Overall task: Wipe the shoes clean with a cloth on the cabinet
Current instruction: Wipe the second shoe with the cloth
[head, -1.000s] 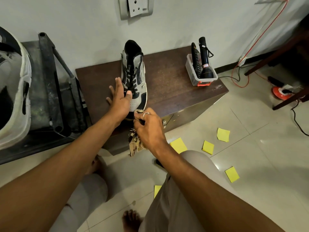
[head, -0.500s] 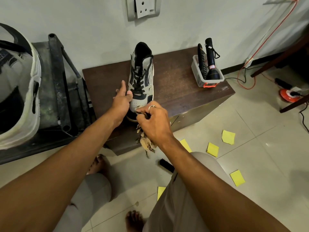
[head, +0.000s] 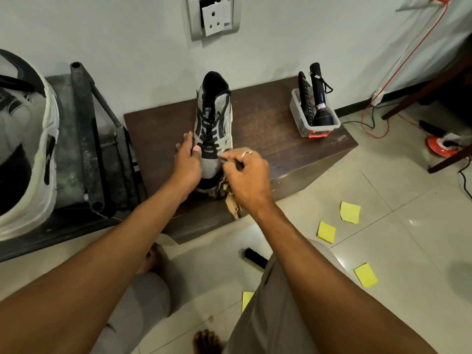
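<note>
A grey-and-white high-top shoe (head: 214, 118) with black laces stands on the dark brown cabinet (head: 268, 129), toe pointing toward me. My left hand (head: 187, 159) grips the shoe's left side near the toe, thumb across the front. My right hand (head: 246, 176) holds a crumpled tan patterned cloth (head: 231, 200) against the right side of the toe; the cloth hangs below my palm over the cabinet's front edge. The shoe's toe is partly hidden by both hands.
A clear plastic box (head: 313, 123) with a black torch and a comb stands at the cabinet's right end. A dark metal frame (head: 89, 139) and a white tub (head: 28, 149) lie left. Yellow sticky notes (head: 350, 212) and a black brush (head: 255, 258) lie on the tiled floor.
My left hand went from lying flat beside the shoe to gripping its side. My right hand moved the cloth up from the toe's tip onto the toe's right side.
</note>
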